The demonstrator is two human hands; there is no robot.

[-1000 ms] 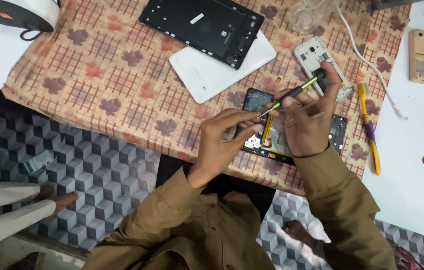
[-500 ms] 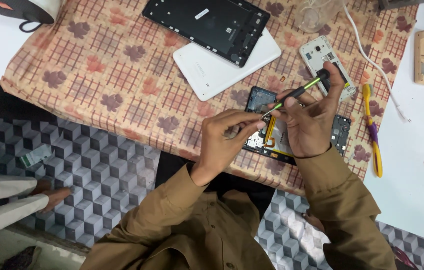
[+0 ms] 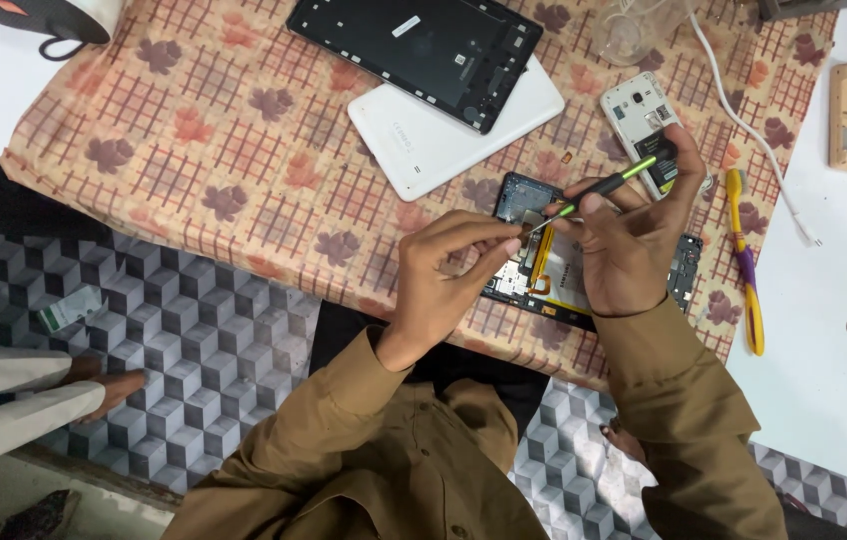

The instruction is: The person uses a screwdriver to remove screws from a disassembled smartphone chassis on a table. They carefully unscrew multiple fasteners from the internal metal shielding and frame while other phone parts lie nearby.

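Here the table (image 3: 824, 380) is white, and most of it lies under a tan cloth (image 3: 194, 150) printed with brown leaves and red checks, which hangs over the near edge. Below that edge the floor (image 3: 194, 340) shows a grey cube pattern; another person's light trouser legs and bare foot (image 3: 109, 385) rest on it at the left.

Just inside the near edge, the opened phone (image 3: 539, 275) lies flat on the cloth, its insides showing. The right hand (image 3: 634, 250) has its fingers clamped round a slim black and green screwdriver (image 3: 599, 190), tip slanting down to the left. The left hand (image 3: 454, 265) has its fingers pinched together at that tip; what they pinch is too small to tell.

Toward the far edge lie a black frame (image 3: 414, 50) over a white tablet back (image 3: 424, 140), and a small white phone (image 3: 639, 115). A yellow and purple toothbrush (image 3: 744, 260) lies at the cloth's right edge.
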